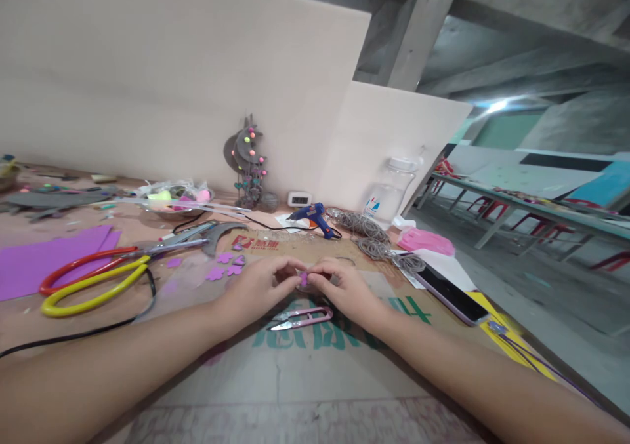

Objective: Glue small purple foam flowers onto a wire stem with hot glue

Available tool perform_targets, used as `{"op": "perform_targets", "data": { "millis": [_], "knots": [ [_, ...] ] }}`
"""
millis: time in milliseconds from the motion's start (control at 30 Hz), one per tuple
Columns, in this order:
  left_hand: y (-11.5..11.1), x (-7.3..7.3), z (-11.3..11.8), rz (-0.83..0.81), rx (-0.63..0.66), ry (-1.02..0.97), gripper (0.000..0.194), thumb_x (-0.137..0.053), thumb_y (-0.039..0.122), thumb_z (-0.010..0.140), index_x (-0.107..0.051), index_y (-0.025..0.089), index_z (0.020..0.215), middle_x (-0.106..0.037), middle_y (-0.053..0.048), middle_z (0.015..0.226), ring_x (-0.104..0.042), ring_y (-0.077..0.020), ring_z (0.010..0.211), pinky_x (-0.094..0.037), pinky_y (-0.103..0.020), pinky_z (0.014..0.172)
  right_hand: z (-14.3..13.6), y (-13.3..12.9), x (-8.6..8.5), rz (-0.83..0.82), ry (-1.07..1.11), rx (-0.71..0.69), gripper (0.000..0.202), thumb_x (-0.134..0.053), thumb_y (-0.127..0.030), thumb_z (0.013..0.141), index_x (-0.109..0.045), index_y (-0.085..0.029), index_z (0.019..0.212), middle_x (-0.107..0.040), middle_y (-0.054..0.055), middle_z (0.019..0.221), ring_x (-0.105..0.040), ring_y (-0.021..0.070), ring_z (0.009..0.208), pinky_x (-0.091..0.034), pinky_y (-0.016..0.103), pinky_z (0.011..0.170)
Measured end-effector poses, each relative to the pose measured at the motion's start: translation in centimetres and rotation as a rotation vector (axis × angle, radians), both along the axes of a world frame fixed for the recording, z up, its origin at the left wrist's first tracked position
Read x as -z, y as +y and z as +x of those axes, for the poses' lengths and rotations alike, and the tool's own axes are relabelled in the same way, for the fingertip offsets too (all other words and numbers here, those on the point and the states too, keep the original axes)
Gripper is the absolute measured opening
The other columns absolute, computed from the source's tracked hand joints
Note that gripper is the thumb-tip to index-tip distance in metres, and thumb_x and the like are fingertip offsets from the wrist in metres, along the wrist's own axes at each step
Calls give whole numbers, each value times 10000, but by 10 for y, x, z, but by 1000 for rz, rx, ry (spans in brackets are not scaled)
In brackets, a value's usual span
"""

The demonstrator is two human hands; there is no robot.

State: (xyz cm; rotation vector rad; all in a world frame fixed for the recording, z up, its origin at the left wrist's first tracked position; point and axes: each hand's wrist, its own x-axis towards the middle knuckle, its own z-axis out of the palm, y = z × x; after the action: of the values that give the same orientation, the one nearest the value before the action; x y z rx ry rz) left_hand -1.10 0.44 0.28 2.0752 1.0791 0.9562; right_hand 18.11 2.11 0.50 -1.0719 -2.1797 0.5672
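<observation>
Near the middle of the table, my left hand [263,285] and my right hand [347,288] meet at the fingertips. Both pinch a small purple piece [304,279] between thumbs and fingers. Just below them, pink-handled thread snips [302,317] lie on the cardboard [339,378]. Several purple flower-shaped cutouts [226,268] rest left of my left hand. Farther left are large scissors with red and yellow handles [93,280], beside purple sheets [54,257].
A blue glue gun [317,220], a small white clock [299,199] and a moon-shaped ornament [249,152] stand behind the hands. Grey cord [371,237], a clear bottle [388,191], pink material [426,241] and a phone [453,293] are at the right.
</observation>
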Motion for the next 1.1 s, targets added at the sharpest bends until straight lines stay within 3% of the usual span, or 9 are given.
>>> {"op": "perform_targets", "data": {
  "millis": [300,500,667,733,867,1100],
  "knots": [
    [1,1,0,25,-15,-2,242,-501,314,841,-621,192,1012,-682,-39,920,-615,-162,837,-456,-252,746,0,-3,-2,-50,4,-46,194,-508,-278,860,-645,-179,765,-608,27,755,-559,142,754,-413,249,703],
    [1,1,0,7,-37,30,276,-496,362,837,-615,188,1016,-672,-32,871,-599,-160,783,-446,-254,695,0,-2,-1,-26,10,-20,200,-505,-279,863,-627,-171,746,-628,27,768,-562,141,755,-411,246,711],
    [3,2,0,-24,-52,68,243,-473,367,837,-634,186,847,-658,-10,784,-578,-151,709,-415,-242,627,0,-3,-1,-58,12,10,220,-507,-305,854,-621,-168,726,-617,20,723,-549,142,712,-407,244,674],
    [3,2,0,-21,-63,58,221,-469,340,834,-621,181,813,-641,0,742,-565,-143,685,-401,-237,613,1,-1,2,-107,43,12,212,-486,-319,864,-628,-176,799,-614,17,753,-547,141,722,-410,244,674],
    [4,0,0,-31,-108,10,205,-463,324,831,-582,173,761,-603,15,690,-543,-133,659,-386,-233,610,4,5,11,-225,224,46,241,-394,-334,901,-542,-204,1041,-533,-15,706,-505,117,628,-403,230,587],
    [7,4,-2,-78,-115,-31,245,-447,375,839,-570,174,771,-586,15,683,-537,-139,650,-384,-244,611,6,9,16,-293,293,11,194,-377,-327,902,-518,-196,926,-443,-46,602,-442,98,553,-358,213,527]
  ]
}}
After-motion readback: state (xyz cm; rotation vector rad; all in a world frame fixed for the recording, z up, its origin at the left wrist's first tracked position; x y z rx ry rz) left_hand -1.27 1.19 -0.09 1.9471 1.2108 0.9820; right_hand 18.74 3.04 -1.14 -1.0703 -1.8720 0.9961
